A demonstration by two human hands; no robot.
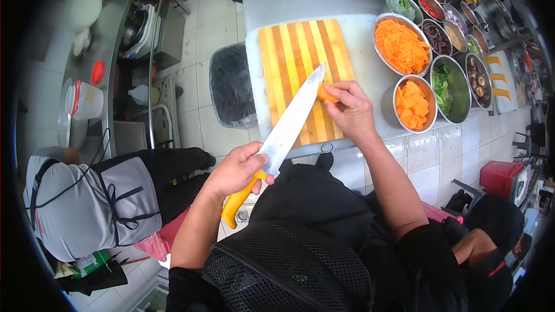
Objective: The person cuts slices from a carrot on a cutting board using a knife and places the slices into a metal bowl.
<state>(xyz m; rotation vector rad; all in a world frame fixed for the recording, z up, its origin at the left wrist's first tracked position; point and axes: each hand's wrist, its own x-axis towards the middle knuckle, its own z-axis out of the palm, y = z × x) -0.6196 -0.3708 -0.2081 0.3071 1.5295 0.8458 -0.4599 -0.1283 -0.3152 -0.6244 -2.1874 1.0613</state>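
Note:
My left hand [240,167] is closed around the yellow handle and blade base of a large chef's knife [292,118]. The broad blade slants up and to the right, its tip over a striped wooden cutting board [280,52]. In my right hand [354,110] a small orange carrot piece [328,93] is pinched between thumb and fingers, beside the blade near its tip. It looks close to the blade; whether they touch I cannot tell. Right of the board stand a bowl of shredded carrot [400,46] and a metal bowl of carrot slices [411,107].
Several more bowls hold leafy greens [442,89], mushrooms [478,81] and other cut vegetables at the right. A black-lined bin [231,84] stands left of the table. A person in a grey apron [130,190] is at the left; another in black [491,242] is at the lower right.

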